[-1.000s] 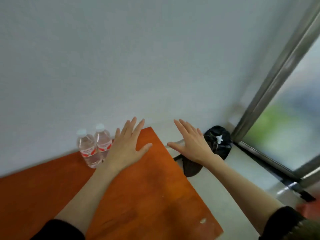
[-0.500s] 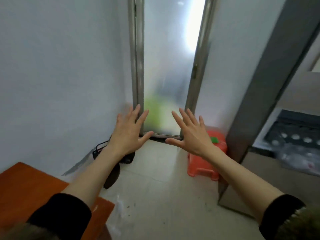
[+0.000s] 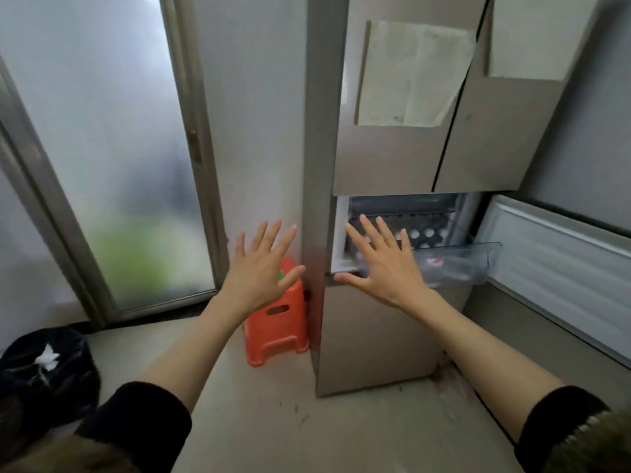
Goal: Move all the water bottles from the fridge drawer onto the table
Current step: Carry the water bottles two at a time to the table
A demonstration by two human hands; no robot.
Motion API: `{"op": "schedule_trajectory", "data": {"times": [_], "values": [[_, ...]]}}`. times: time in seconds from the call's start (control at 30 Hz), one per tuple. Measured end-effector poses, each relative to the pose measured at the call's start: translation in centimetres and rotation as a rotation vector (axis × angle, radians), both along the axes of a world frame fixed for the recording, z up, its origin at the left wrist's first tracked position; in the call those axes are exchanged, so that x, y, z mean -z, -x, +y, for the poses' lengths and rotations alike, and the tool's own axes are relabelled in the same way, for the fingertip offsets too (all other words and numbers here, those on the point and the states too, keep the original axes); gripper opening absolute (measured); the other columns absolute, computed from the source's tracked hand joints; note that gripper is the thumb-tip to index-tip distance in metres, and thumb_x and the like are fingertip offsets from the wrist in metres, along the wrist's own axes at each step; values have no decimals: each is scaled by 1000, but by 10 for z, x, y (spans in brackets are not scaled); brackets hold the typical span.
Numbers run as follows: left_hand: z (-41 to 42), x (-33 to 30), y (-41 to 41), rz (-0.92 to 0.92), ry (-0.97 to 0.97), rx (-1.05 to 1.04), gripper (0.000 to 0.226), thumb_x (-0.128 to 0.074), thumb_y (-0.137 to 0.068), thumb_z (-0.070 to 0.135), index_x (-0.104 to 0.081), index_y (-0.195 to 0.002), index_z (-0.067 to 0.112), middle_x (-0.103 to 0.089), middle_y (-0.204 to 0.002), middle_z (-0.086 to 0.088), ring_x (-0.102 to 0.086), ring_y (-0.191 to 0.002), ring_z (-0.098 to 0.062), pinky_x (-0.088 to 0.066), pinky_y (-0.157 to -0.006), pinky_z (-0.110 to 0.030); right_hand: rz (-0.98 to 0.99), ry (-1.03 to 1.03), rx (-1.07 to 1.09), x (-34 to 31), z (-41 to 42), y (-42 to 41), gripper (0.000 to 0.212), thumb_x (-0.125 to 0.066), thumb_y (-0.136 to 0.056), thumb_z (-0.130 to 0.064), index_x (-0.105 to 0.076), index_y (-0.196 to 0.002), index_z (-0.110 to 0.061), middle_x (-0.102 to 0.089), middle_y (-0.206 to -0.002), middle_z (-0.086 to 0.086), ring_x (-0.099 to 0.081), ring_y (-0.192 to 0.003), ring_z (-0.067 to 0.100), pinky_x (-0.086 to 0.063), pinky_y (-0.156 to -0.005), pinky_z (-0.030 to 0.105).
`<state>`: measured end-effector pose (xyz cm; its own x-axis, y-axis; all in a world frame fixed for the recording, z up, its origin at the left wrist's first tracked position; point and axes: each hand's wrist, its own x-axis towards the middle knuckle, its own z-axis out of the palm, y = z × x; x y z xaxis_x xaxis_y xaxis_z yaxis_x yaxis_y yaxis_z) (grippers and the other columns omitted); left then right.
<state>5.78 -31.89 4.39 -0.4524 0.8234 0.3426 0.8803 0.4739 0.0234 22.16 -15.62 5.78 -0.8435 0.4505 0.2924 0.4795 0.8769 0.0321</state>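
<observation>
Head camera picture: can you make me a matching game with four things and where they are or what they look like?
Things:
1. stool
2. bin bag
3. paper
4. right hand

Descriptions:
A. stuck on the fridge door
B. black, on the floor at the bottom left
C. open, fingers spread, holding nothing
D. orange, on the floor beside the fridge

Pairs: 1-D, 2-B, 3-A, 4-C
</observation>
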Motion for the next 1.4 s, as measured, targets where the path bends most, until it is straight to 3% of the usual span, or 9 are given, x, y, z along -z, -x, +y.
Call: {"op": "schedule_trajectory", "data": {"times": [0.2, 0.33, 0.57, 0.8, 0.93, 1.03, 1.13, 1.3, 1.4], "values": [[135, 18, 16, -57, -14, 92, 77, -9, -82, 69, 8, -147, 32, 10, -157, -2, 10, -145, -22, -1, -117, -52, -62, 17, 125, 11, 116, 2, 91, -29, -78, -77, 12, -146, -34, 14, -157, -3, 13, -145, 20, 5, -115, 53], [209, 34, 24, -107, 37, 169, 78, -7, -79, 70, 5, -147, 34, 10, -157, 0, 13, -144, -20, 3, -116, -50, -74, 69, 176, 26, 179, 2, 89, -32, -81, -74, 8, -148, -31, 11, -158, -3, 9, -146, 19, 4, -115, 52], [306, 59, 27, -162, 186, 288, 64, -18, -91, 63, -2, -147, 38, 10, -157, 2, 17, -143, -20, 6, -116, -50, -113, 175, 241, 56, 273, -2, 81, -32, -84, -71, -3, -149, -32, 5, -159, -3, 6, -146, 18, 3, -114, 52], [390, 87, 34, -312, 223, 257, 60, -26, -94, 54, -3, -147, 37, 9, -157, 3, 18, -143, -17, 9, -116, -45, -133, 278, 195, 93, 372, 4, 72, -33, -88, -64, -14, -149, -31, -3, -159, -5, 3, -146, 17, 1, -115, 52], [439, 104, 38, -540, 175, 222, 56, -34, -95, 48, -12, -146, 37, -2, -158, 3, 7, -145, -16, 0, -117, -41, -174, 391, 130, 111, 434, 13, 64, -34, -93, -56, -18, -148, -29, -11, -158, -5, -3, -146, 19, -4, -116, 51], [468, 111, 39, -763, 117, 182, 54, -42, -95, 39, -24, -146, 29, -17, -156, -2, -11, -145, -17, -12, -115, -32, -226, 464, 49, 118, 475, 18, 57, -38, -95, -49, -27, -146, -25, -25, -154, 1, -19, -143, 21, -18, -115, 45], [489, 120, 37, -830, 108, 146, 53, -47, -94, 35, -33, -143, 24, -29, -152, 0, -26, -140, -17, -23, -110, -26, -282, 599, -5, 123, 506, 24, 51, -43, -96, -42, -35, -143, -23, -36, -149, 5, -34, -135, 25, -29, -110, 39], [513, 133, 37, -973, 247, 107, 47, -55, -91, 29, -45, -136, 21, -44, -142, 2, -40, -131, -12, -29, -102, -18, -453, 734, -9, 146, 536, 37, 51, -46, -93, -44, -38, -141, -28, -44, -142, 7, -45, -125, 27, -41, -100, 40], [522, 145, 41, -1075, 372, 54, 45, -61, -88, 24, -51, -131, 16, -52, -136, -4, -50, -120, -12, -36, -97, -17, -579, 725, 19, 157, 547, 47, 51, -50, -91, -40, -42, -137, -21, -48, -139, 9, -48, -121, 28, -42, -98, 38]]}}
